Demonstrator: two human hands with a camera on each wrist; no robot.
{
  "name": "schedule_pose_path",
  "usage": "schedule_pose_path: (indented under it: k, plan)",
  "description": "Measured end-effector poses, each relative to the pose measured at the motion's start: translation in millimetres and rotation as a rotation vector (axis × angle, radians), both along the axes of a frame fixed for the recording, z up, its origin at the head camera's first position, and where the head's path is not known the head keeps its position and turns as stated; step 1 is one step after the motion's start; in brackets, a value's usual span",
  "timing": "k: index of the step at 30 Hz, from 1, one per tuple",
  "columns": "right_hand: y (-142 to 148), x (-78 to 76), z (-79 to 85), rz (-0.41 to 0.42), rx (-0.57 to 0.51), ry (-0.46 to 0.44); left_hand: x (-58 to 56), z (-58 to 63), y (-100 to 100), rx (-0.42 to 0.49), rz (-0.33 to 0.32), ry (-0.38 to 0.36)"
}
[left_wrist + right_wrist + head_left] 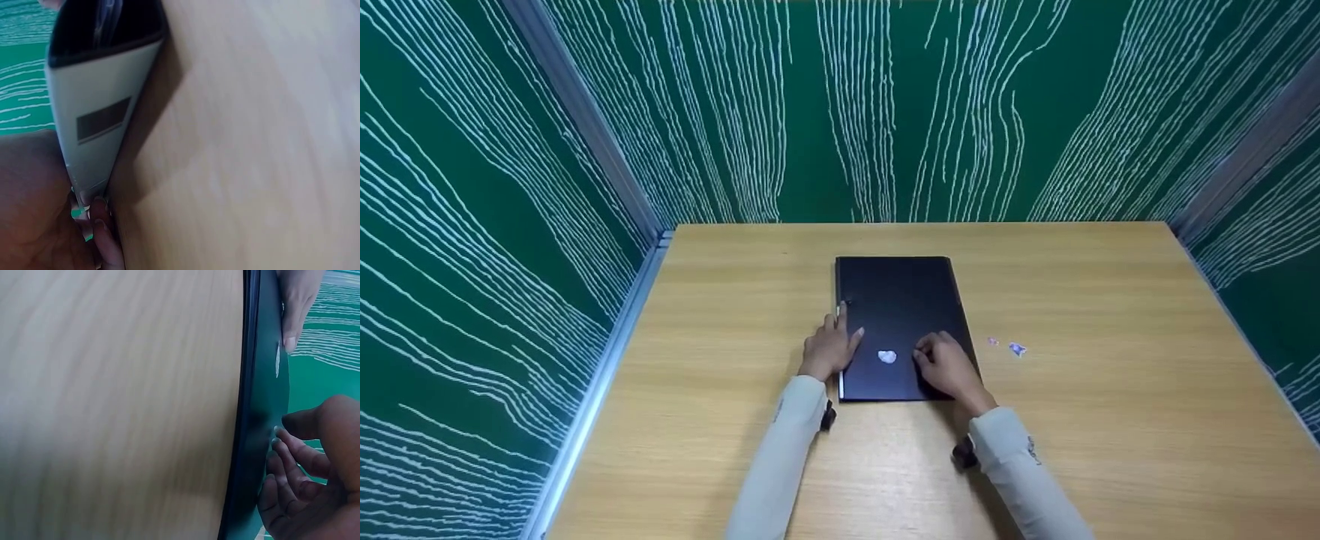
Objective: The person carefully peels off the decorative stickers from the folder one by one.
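Black folder (896, 300): left hand (828, 349) rests loosely on its edge. Whether the right hand (946, 366) by the white sticker (887, 357) pinches anything, I can't tell from here.

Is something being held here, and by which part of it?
The left hand holds the black folder by its left edge, the spine side. Whether the right hand pinches anything cannot be told.

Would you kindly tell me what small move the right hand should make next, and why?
Perhaps press the white patch: it lies on the dark binder just beside the right hand, and the left hand rests at the binder's left edge.
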State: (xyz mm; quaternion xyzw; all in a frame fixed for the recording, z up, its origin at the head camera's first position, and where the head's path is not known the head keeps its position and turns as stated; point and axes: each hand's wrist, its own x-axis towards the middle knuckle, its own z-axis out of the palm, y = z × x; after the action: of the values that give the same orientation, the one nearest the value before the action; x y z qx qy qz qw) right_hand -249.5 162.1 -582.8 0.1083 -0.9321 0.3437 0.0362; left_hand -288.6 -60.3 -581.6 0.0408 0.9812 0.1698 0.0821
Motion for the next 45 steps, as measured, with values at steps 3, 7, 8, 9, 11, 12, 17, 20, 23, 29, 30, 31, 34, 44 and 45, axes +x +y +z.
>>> schedule_pose_path:
  k: [3,7,8,9,11,12,17,20,23,29,30,31,34,44,45]
  plan:
    - [-1.8,0.3,-0.1,0.002,-0.004,-0.010,-0.4,-0.8,-0.5,-0.003,-0.002,-0.001]
    - [-4.4,0.3,-1.2,-0.003,-0.004,-0.013,-0.3,-1.3,-1.8,-0.014,-0.001,-0.007]
    - [-5.2,0.3,-1.4,-0.003,-0.004,-0.009,-0.3,-1.1,-2.1,-0.012,-0.001,-0.007]
    - [-5.9,0.2,-1.7,-0.001,-0.004,-0.003,-0.3,-0.7,-2.3,-0.010,-0.002,-0.008]
    - [-7.6,-0.1,-1.9,0.008,-0.003,0.008,-0.2,0.2,-2.5,-0.003,-0.003,-0.011]
    - [-8.4,-0.2,-2.1,0.012,0.001,0.019,-0.2,0.5,-2.5,0.002,-0.004,-0.013]
    - [-13.1,-0.7,-1.8,0.021,0.024,0.030,-0.7,0.7,-1.4,0.013,-0.004,-0.021]
    - [-16.3,-0.5,-1.2,0.027,0.020,0.015,-1.0,0.9,-1.0,0.009,-0.002,-0.019]
    - [-18.7,-0.2,-1.0,0.035,0.014,0.011,-1.3,1.0,-1.1,0.006,-0.001,-0.018]
    - [-21.6,0.2,-0.3,0.043,0.018,0.000,-0.8,0.8,-1.6,0.014,0.001,-0.017]
    - [-21.9,0.3,-0.2,0.044,0.018,-0.002,-0.9,0.6,-1.7,0.014,0.001,-0.017]
    - [-22.3,0.4,0.1,0.043,0.018,-0.004,-1.0,0.5,-1.7,0.013,0.001,-0.016]
    - [-23.5,0.3,-0.1,0.047,0.018,-0.001,-1.1,0.0,-1.7,0.012,0.001,-0.012]
    - [-25.9,-0.6,-1.5,0.044,0.022,0.001,-1.6,1.0,-0.8,-0.011,-0.006,-0.038]
    - [-26.2,-1.0,-1.2,0.044,0.024,0.000,-1.9,1.6,-0.8,-0.011,-0.006,-0.039]
